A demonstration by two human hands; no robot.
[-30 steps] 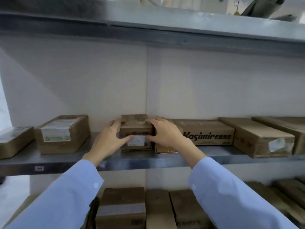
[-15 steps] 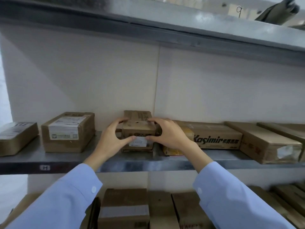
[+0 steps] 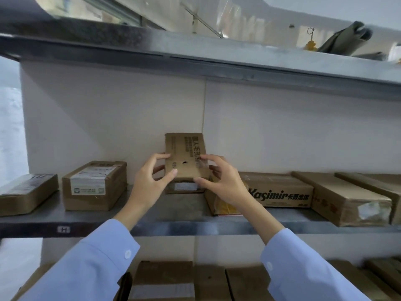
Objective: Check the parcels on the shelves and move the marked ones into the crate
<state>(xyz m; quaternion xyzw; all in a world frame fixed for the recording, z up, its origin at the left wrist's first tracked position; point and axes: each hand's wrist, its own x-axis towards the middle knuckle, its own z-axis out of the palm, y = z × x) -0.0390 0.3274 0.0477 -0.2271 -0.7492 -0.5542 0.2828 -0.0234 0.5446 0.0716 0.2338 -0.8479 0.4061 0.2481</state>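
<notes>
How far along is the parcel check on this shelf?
Done: nothing shows as moved; no crate is in view. In hand: the left hand and right hand grip a small cardboard box, tipped up above a second small box on the middle shelf. Left: the labelled box, the Kasimir box and the long box to its right sit on the shelf.

Print on the tilted parcel [image 3: 185, 153] is too blurred to read. The box beneath [image 3: 184, 188] sits mostly hidden behind it. The far-left parcel [image 3: 26, 194] is cut by the edge.
</notes>
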